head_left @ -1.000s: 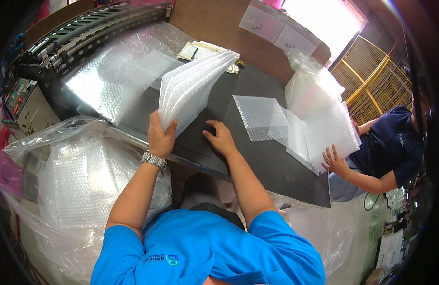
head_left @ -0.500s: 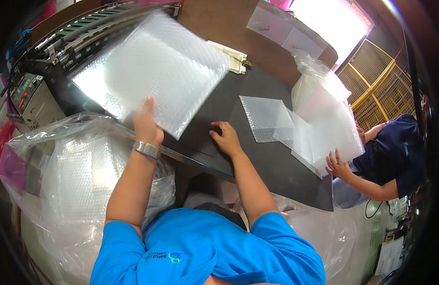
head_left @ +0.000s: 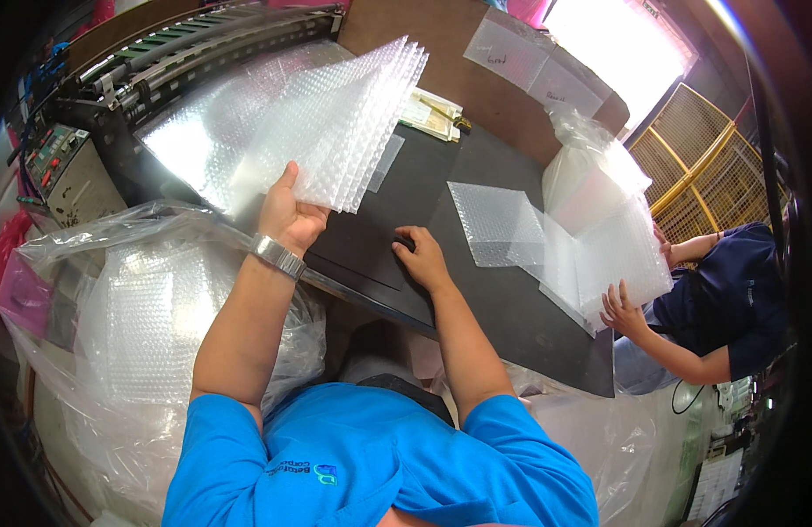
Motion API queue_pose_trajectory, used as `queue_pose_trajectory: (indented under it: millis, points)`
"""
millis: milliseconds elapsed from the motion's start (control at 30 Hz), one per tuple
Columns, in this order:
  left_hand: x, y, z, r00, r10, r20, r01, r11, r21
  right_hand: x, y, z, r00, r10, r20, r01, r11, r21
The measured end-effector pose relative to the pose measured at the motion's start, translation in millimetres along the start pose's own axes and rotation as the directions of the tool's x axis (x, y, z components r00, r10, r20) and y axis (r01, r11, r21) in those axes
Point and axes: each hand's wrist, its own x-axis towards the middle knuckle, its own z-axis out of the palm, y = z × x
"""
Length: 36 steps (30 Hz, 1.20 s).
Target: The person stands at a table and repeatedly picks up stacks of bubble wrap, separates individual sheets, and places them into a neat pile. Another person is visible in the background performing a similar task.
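My left hand [head_left: 293, 215] grips a stack of clear bubble wrap sheets [head_left: 349, 123] by the near edge, thumb on top. The stack is raised and fanned, with its layered edges turned to the right. More bubble wrap [head_left: 195, 110] lies under and behind it, toward the machine. On the dark tabletop [head_left: 406, 312] rests my right hand [head_left: 421, 256], empty, its fingers loosely bent and apart from the thumb. A small piece of bubble wrap [head_left: 386, 164] shows on the table beside the raised stack. Further right lies a flat bubble wrap sheet [head_left: 494, 224].
A co-worker [head_left: 718, 303] at the right handles more bubble wrap sheets [head_left: 621, 263]. A roller machine [head_left: 186, 66] stands far left, with a control box [head_left: 85, 180] nearby. A plastic bag of bubble wrap [head_left: 151, 316] sits left of me. A brown board [head_left: 415, 44] borders the table's back.
My left hand has tilted the bubble wrap stack upright, so its layered edges now show and more tabletop is uncovered. My right hand has barely moved.
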Motion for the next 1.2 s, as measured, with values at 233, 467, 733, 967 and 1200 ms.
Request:
queue_pose_trajectory:
  millis: [233, 467, 733, 967, 1200]
  points:
    - [-10, -22, -5, 0.984, 0.142, 0.103, -0.151, 0.985, 0.080, 1, 21, 1, 0.978, 0.190, 0.090, -0.210, 0.888, 0.410]
    - [-40, -102, -72, 0.922, 0.205, 0.330, -0.372, 0.710, 0.598, -54, -47, -34, 0.935, 0.328, 0.133, -0.170, 0.088, 0.981]
    - [-38, -97, -71, 0.868, -0.200, 0.454, -0.372, 0.343, 0.863, -201, 6, -173, 0.798, 0.595, -0.090, -0.180, 0.379, 0.908]
    - [11, -72, -84, 0.928, -0.026, 0.372, -0.371, 0.020, 0.928, -461, 73, -244, 0.305, 0.935, 0.181, -0.677, 0.079, 0.732]
    - [-1, -75, -81, 0.910, -0.072, 0.409, -0.412, -0.029, 0.911, -631, 112, -162, -0.571, 0.814, 0.108, -0.667, -0.536, 0.518]
